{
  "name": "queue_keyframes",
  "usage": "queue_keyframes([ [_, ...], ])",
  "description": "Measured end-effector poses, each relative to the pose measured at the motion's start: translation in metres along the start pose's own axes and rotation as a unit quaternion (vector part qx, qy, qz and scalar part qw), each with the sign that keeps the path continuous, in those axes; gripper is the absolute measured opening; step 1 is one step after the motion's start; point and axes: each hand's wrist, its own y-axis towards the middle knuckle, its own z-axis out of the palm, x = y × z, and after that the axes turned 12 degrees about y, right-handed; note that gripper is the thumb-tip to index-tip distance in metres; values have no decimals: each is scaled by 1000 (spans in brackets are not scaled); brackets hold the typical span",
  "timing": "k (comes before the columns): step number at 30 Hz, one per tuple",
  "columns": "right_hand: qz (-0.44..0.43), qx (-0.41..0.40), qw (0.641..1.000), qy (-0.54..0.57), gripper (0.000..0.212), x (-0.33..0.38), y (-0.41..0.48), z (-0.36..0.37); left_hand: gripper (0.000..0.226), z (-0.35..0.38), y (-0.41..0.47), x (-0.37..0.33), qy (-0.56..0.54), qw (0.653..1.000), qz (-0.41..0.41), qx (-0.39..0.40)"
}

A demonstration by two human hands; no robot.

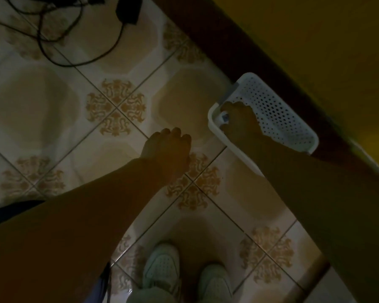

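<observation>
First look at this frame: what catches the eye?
The white perforated basket at right, beside the yellow wall, stands out brightest, with the right hand gripping its rim. The left hand is curled, holding nothing, over the patterned floor tiles; pale shoes show at the bottom.

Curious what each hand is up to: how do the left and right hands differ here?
The right hand is inside the white basket; the left hand hangs over the floor tiles. The right hand pinches a small pale item; the left hand is curled, with nothing visible in it. Both are bare.
</observation>
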Motion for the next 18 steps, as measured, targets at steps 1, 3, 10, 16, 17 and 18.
queue_keyframes([
  [1, -5, -1, 1000, -5, 38, -1, 3, 5, 34, 4, 3, -1, -1, 1000, 0, -2],
  [3, -4, 13, 1000, 1, 48, -4, 4, 8, 35, 9, 6, -2, -1, 1000, -1, 0],
  [10, -33, 27, 999, 1, 41, 14, -38, -52, 35, -39, -25, -6, 10, 1000, -3, -4],
  [16, -61, 43, 991, -113, 42, 89, -98, -212, 34, -186, -92, 18, 36, 997, -42, -58],
  [17, -58, 44, 992, -105, 43, 107, -111, -249, 35, -218, -109, 22, 45, 995, -48, -70],
  [18, -54, 47, 993, -99, 44, 125, -125, -284, 35, -247, -127, 25, 54, 994, -53, -80],
])
